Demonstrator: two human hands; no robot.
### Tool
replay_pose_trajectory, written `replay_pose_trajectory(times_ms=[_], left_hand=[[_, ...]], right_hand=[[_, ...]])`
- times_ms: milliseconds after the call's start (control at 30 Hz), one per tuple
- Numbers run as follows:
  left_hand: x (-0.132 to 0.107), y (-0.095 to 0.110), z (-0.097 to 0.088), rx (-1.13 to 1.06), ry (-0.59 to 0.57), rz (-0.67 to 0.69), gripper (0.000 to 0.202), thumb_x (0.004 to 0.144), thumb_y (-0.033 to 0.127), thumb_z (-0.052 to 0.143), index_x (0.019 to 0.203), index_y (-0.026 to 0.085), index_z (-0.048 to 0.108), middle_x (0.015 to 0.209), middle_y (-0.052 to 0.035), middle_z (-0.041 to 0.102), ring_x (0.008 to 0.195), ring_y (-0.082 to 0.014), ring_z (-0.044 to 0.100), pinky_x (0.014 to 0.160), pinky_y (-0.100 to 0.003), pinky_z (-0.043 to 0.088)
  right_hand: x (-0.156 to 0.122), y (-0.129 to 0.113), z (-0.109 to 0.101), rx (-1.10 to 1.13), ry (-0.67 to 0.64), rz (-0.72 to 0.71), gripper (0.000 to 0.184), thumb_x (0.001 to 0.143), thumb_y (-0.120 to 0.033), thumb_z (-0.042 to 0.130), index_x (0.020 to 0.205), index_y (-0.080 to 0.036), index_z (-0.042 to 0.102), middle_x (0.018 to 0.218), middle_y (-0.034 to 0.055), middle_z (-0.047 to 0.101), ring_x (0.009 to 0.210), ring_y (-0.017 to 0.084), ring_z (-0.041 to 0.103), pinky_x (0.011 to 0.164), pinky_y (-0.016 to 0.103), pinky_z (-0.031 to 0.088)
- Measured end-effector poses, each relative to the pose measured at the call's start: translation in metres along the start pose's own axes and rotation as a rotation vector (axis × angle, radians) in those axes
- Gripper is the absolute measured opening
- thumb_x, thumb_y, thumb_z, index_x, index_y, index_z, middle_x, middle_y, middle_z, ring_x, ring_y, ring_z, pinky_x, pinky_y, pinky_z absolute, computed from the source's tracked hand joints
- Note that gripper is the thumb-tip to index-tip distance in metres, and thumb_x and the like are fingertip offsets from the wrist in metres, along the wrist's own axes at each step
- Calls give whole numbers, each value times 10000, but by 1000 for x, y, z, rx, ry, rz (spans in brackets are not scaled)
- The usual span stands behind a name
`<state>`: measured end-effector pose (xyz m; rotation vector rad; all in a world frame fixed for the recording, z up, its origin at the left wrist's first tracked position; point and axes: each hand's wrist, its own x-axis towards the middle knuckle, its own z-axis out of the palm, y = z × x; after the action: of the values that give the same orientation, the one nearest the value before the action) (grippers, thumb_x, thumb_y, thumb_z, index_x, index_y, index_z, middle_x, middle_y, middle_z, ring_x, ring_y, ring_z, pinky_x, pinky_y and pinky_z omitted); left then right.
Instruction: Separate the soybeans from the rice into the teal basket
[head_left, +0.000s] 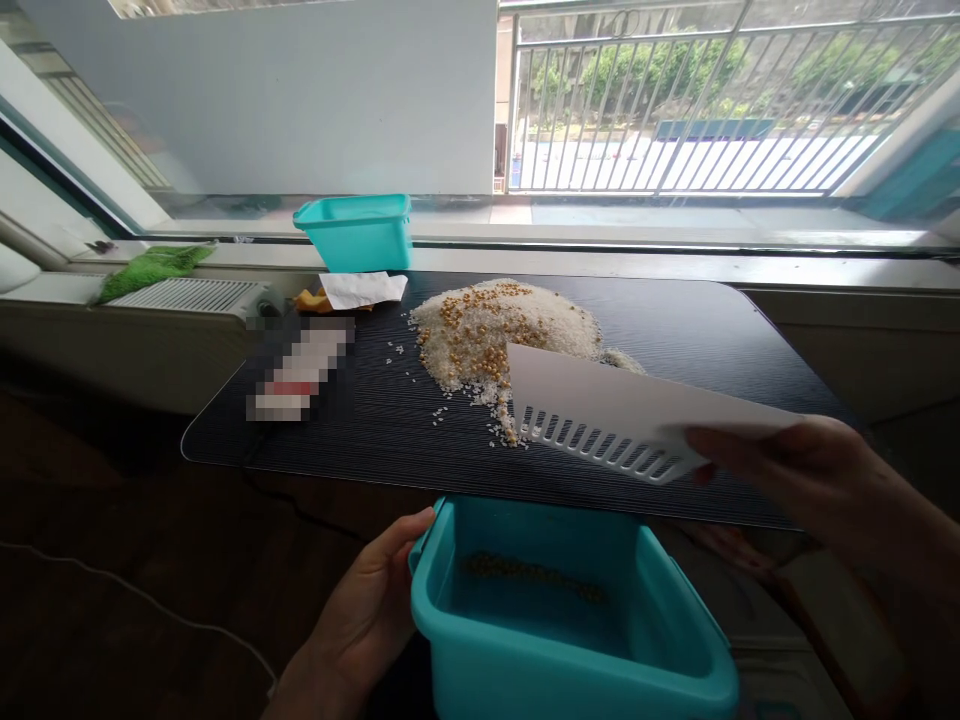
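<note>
My left hand (375, 590) grips the left rim of a teal plastic bin (577, 655), held below the table's front edge. Along the bin's bottom lies a line of small beans (532, 572). My right hand (810, 470) holds a white slotted plastic scoop (600, 400) by its right end. The scoop's far left end is at the front of a pile of white rice (555, 310), its row of slots facing me. Yellow beans (480, 350) are mixed through the pile, mostly on its left side. Whether the scoop touches the tabletop I cannot tell.
A second teal bin (360, 235) stands behind the dark table (660, 320). White paper (364, 290) lies on a yellow cloth at the back left, near a blurred-out item (300, 370). A green cloth (154, 270) rests on the radiator. Loose grains lie about the pile.
</note>
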<state>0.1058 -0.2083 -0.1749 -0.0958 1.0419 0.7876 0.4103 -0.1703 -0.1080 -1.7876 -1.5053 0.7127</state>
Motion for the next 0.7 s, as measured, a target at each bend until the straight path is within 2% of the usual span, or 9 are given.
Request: replay_pose_trajectory(times_ms=[100, 167, 267, 467, 700], left_hand=[[0, 0, -3, -12, 6, -5, 229, 848, 167, 517, 710, 75, 675, 617, -83, 700, 588, -172, 658, 689, -319, 545], [1, 1, -4, -17, 6, -6, 221, 844, 165, 523, 717, 73, 679, 618, -83, 700, 594, -175, 660, 681, -317, 544], [1, 1, -5, -24, -10, -19, 220, 837, 163, 532, 693, 80, 676, 600, -74, 691, 578, -168, 652, 661, -307, 541], [1, 2, -2, -20, 12, -16, 224, 836, 165, 527, 689, 87, 678, 595, -72, 691, 577, -171, 655, 688, -319, 547], [-1, 5, -4, -18, 36, 18, 205, 835, 150, 524, 732, 83, 688, 605, -73, 695, 597, -182, 667, 684, -318, 548]], right_hand=[[7, -8, 9, 64, -77, 13, 485, 465, -679, 687, 412, -197, 672, 469, 63, 652, 443, 166, 571, 413, 277, 494], [9, -9, 9, 31, -105, -8, 472, 485, -663, 684, 391, -201, 658, 445, 52, 638, 427, 161, 560, 410, 275, 484], [9, -9, 5, 18, -148, -37, 445, 514, -645, 679, 412, -211, 672, 493, 50, 671, 456, 168, 586, 429, 271, 497], [15, -13, 11, 2, -118, -29, 489, 477, -700, 662, 388, -219, 657, 546, 67, 700, 527, 201, 633, 465, 286, 512], [21, -19, 22, 84, -259, -116, 414, 576, -590, 674, 437, -200, 651, 483, 24, 639, 465, 131, 564, 443, 243, 482]])
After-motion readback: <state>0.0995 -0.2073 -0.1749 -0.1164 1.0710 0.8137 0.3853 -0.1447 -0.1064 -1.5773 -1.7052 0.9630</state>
